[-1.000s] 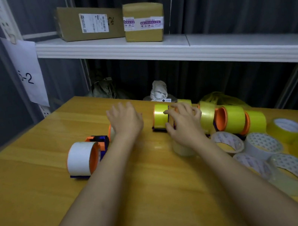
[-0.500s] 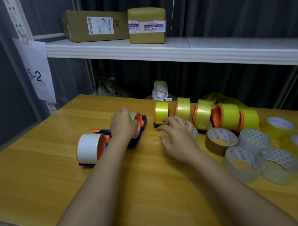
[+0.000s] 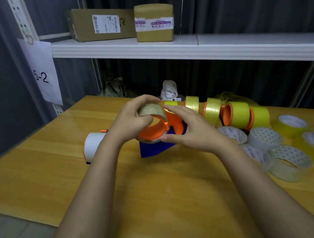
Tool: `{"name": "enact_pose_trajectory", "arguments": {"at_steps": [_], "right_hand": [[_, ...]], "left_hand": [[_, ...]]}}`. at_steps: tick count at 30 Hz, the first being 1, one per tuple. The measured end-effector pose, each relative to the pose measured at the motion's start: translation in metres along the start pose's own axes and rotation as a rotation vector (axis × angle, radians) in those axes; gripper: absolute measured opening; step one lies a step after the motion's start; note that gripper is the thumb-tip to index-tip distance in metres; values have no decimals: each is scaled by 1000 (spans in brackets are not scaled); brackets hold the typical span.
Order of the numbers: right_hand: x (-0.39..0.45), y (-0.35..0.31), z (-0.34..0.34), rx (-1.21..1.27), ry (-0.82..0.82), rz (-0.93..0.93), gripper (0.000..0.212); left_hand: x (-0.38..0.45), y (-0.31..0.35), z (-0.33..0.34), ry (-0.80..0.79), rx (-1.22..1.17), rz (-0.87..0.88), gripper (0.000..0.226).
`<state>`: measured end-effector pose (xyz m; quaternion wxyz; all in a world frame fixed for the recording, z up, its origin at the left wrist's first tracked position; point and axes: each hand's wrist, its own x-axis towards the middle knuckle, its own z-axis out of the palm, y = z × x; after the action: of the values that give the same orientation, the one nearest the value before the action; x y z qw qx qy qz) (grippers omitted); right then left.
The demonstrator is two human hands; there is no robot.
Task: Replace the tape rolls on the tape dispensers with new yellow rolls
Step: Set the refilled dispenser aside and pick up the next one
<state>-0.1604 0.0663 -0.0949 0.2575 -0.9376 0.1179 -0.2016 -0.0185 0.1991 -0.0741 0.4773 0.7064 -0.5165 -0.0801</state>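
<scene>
Dispenser with the orange hub and blue body point(image 3: 161, 137) is lifted off the yellow wooden table point(image 3: 40, 166), held between both my hands at centre view. The old roll on it, clear-brownish tape point(image 3: 151, 110), sits on the orange hub; its axis runs roughly toward me and to the left, so the open face of the hub points at my left wrist.

My left hand point(image 3: 131, 121) is curled over the top and left flank of the old roll, fingertips arched over the upper rim, thumb on the near edge. It grips the roll itself. My right hand point(image 3: 192, 131) holds the dispenser from the right: thumb under the orange and blue part, index finger reaching up to the top of the roll. Fingers partly curled, a pinch on the frame rather than a full wrap.

Judgement: the roll must slide off along the hub axis, toward my left hand, which is the nearer one and already on it; the right braces.

Replacement stock: loose yellow translucent rolls point(image 3: 293, 124) lie flat at far right, well apart from both hands. The next white-roll dispenser point(image 3: 91, 145) lies just beyond my left forearm.
</scene>
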Motion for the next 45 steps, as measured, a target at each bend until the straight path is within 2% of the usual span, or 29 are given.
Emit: {"name": "enact_pose_trajectory", "arguments": {"at_steps": [4, 7, 12, 18, 21, 29, 35, 39, 42, 45], "right_hand": [[-14, 9, -6, -26, -55, 100, 84], [-31, 23, -5, 39, -91, 178, 81], [-59, 51, 5, 171, 45, 253, 57], [-75, 72, 23, 185, 170, 266, 63], [-78, 76, 29, 193, 200, 270, 76], [-78, 82, 27, 172, 152, 285, 70], [-76, 80, 29, 180, 204, 299, 63], [-76, 78, 30, 181, 201, 293, 63], [-77, 79, 30, 193, 216, 298, 61], [-78, 80, 30, 188, 229, 294, 57]], "left_hand": [[-4, 0, 19, -125, -64, 2, 51], [-6, -3, 42, -160, -125, 1, 46], [-5, -17, 91, -56, -139, -51, 41], [-1, -29, 125, 70, -141, -16, 39], [0, -35, 133, 111, -174, 4, 34], [-1, -50, 144, 143, -286, -33, 37], [-1, -52, 145, 135, -322, -41, 38], [-4, -55, 142, 112, -253, 20, 37], [-8, -53, 141, 125, -222, -22, 48], [-10, -53, 143, 137, -205, -23, 33]]}}
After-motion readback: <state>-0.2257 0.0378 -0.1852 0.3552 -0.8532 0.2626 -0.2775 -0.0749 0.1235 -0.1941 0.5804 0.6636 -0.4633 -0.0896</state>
